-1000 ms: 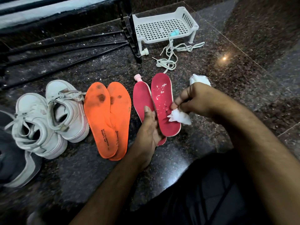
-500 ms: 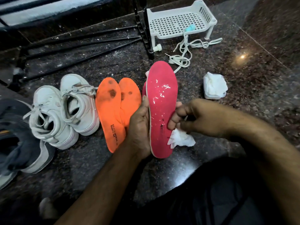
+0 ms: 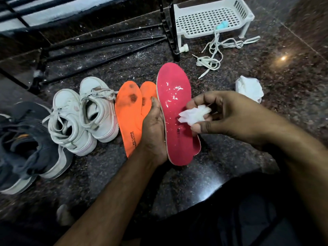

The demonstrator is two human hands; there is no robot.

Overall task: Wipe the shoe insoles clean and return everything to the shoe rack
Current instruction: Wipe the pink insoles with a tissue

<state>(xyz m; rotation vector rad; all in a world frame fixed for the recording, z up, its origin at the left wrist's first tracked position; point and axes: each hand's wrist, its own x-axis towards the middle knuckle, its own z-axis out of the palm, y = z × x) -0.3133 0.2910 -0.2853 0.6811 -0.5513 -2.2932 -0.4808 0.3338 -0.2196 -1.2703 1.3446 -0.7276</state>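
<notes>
A person sits on a dark speckled stone floor (image 3: 248,107), seen from above through a head-worn camera. The left hand (image 3: 154,132) grips a pink insole (image 3: 177,139) along its left edge, fingers curled behind it, holding it raised and tilted with its top face toward the camera; wet, shiny streaks show on its upper half. The right hand (image 3: 227,114) pinches a crumpled white tissue (image 3: 194,115) between thumb and curled fingers, the tissue touching the insole's middle. Just left of the pink insole, two orange insoles (image 3: 129,121) lie side by side on the floor, with dark stains near the toes. Further left stands a pair of white sneakers (image 3: 83,116), then a dark grey shoe (image 3: 26,144) at the frame's edge. A second wad of white tissue (image 3: 249,87) lies on the floor to the right. Behind are a black metal shoe rack (image 3: 168,27), a white plastic tray on legs (image 3: 213,18), and loose white shoelaces (image 3: 214,55) trailing from the tray onto the floor.
</notes>
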